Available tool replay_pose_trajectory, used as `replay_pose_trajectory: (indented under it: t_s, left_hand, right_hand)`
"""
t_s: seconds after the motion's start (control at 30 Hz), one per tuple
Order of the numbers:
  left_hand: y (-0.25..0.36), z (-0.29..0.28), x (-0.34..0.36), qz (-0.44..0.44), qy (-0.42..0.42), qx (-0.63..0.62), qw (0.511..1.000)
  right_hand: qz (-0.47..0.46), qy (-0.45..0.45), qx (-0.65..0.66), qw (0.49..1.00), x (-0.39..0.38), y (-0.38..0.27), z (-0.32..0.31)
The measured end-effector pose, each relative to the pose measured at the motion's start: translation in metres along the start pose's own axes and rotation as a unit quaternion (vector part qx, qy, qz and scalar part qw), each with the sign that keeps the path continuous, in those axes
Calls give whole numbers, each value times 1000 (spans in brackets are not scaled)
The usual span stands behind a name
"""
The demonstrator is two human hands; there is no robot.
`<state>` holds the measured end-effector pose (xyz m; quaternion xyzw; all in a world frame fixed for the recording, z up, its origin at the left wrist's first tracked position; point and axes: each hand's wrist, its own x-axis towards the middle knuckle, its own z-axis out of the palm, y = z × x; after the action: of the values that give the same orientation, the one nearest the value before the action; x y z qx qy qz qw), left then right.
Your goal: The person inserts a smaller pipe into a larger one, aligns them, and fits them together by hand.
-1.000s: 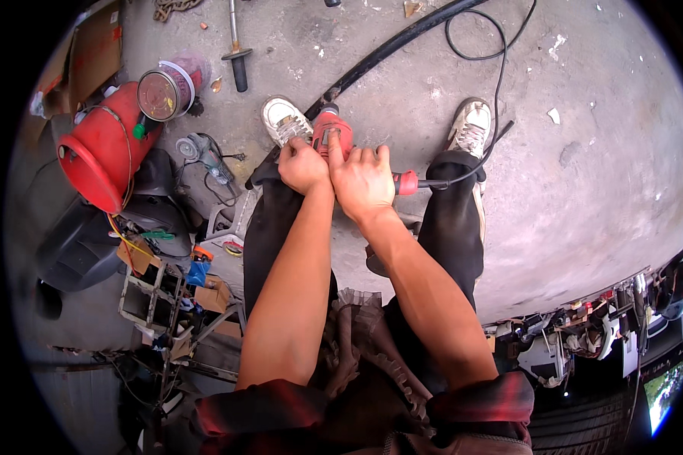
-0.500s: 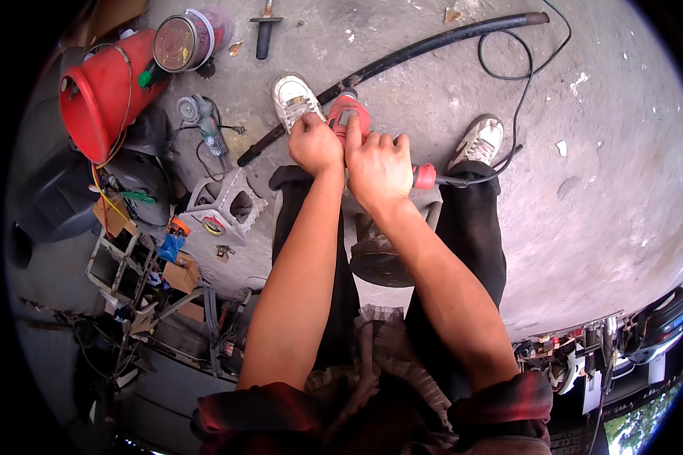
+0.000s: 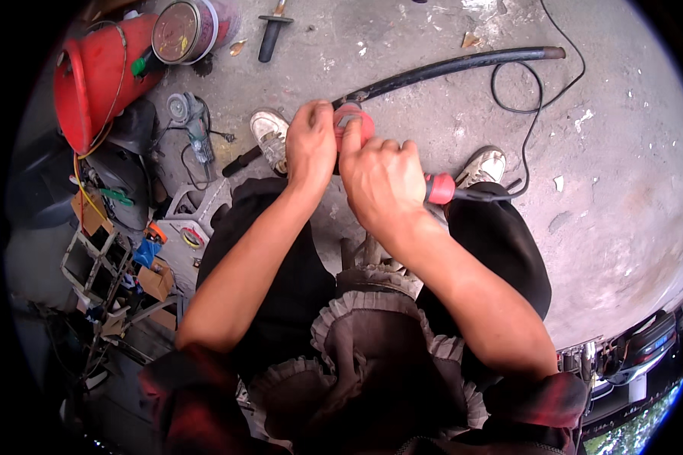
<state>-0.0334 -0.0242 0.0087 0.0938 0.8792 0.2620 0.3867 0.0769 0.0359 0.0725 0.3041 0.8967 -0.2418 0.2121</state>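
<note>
My right hand (image 3: 383, 174) wraps around a red corded angle grinder (image 3: 360, 121), its index finger stretched along the body. The tool's red tail end (image 3: 439, 188) sticks out past that hand. On the other side, my left hand (image 3: 311, 140) is closed in a fist against the grinder's head; its exact grip is hidden. Just beyond the tool lies a long black pipe (image 3: 455, 69) on the concrete floor, and the grinder's head reaches its edge. Whether the tool touches the pipe is covered by my hands. My left shoe (image 3: 269, 136) is beside the pipe's near end.
A black cord (image 3: 525, 163) loops away right. Leftward lie a grey-green angle grinder (image 3: 193, 129), a concrete block (image 3: 193, 208), a red bucket-like container (image 3: 91, 83) and a paint can (image 3: 184, 32). A black-handled tool (image 3: 271, 38) rests at the far side. My right shoe (image 3: 484, 165) stands right.
My view has shifted and my knees are bent wider and closer, hiding the stool. My left hand has slid up along the grinder's head, and both hands still hold close together.
</note>
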Motion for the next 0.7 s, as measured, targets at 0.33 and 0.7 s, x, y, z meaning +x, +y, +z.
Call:
replay_pose_trajectory:
  t_s: [0.33, 0.7]
  left_hand:
    - [153, -112, 11, 357, -109, 204, 905]
    - [91, -187, -52, 412, -108, 352, 834]
  right_hand:
    - [-150, 74, -69, 984, -37, 24, -21]
    - [-54, -120, -11, 991, -65, 67, -25]
